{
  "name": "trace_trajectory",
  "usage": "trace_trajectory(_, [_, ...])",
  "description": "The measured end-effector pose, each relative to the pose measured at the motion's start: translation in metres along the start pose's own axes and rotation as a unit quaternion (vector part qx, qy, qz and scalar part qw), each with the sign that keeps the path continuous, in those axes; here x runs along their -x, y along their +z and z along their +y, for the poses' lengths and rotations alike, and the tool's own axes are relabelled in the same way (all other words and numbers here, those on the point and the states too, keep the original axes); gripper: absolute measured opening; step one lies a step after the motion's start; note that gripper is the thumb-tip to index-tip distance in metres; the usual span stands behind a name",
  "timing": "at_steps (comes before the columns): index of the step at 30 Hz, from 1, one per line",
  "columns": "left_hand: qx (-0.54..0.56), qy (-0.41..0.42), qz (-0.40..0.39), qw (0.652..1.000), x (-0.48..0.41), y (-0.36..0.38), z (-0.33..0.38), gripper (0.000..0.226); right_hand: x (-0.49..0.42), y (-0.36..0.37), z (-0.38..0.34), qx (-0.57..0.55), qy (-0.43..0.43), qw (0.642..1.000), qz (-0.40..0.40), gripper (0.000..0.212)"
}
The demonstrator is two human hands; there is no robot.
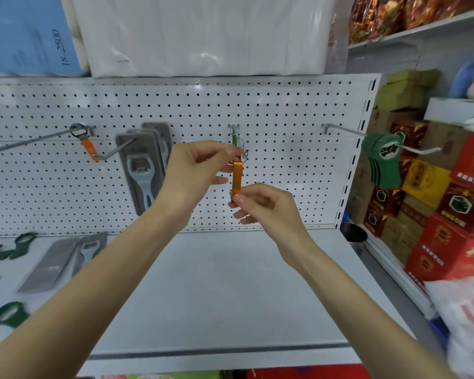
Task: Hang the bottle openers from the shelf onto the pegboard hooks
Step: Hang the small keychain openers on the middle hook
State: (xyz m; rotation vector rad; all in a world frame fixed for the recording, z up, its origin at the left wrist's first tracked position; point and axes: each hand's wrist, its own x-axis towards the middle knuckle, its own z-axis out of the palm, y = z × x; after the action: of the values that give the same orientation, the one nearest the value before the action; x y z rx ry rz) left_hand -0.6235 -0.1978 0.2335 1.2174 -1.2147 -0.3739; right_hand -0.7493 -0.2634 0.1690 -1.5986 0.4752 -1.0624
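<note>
An orange bottle opener (237, 178) hangs upright between my hands in front of the white pegboard (285, 170). My left hand (196, 170) pinches its key ring at the top, and my right hand (263, 207) pinches its lower end. Just behind it, a green opener (234, 138) hangs on the middle hook (233, 127). Another orange opener (88, 149) hangs on the left hook, and grey carded openers (144, 165) hang beside it. Green openers (384, 160) fill the right hook. On the shelf (216, 283) at left lie carded openers (63, 259) and dark green openers (10, 314).
Red and yellow boxes (449, 214) are stacked at the right past the pegboard's edge. A metal cup (354, 236) stands in the shelf's right corner. Wrapped white and blue packs (203, 34) sit above the pegboard. A long bare hook (30, 140) juts out at left.
</note>
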Motion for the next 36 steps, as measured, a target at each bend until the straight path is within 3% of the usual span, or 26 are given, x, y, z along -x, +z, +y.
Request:
trace_trajectory(13, [-0.015, 0.046, 0.028, 0.998, -0.007, 0.007, 0.0, 0.02, 0.002, -0.003, -0.003, -0.011, -0.002, 1.0, 0.026, 0.007])
trace_trajectory(36, [0.069, -0.047, 0.004, 0.997, -0.034, 0.009, -0.027, 0.011, -0.015, -0.008, 0.011, 0.004, 0.038, 0.998, 0.054, 0.009])
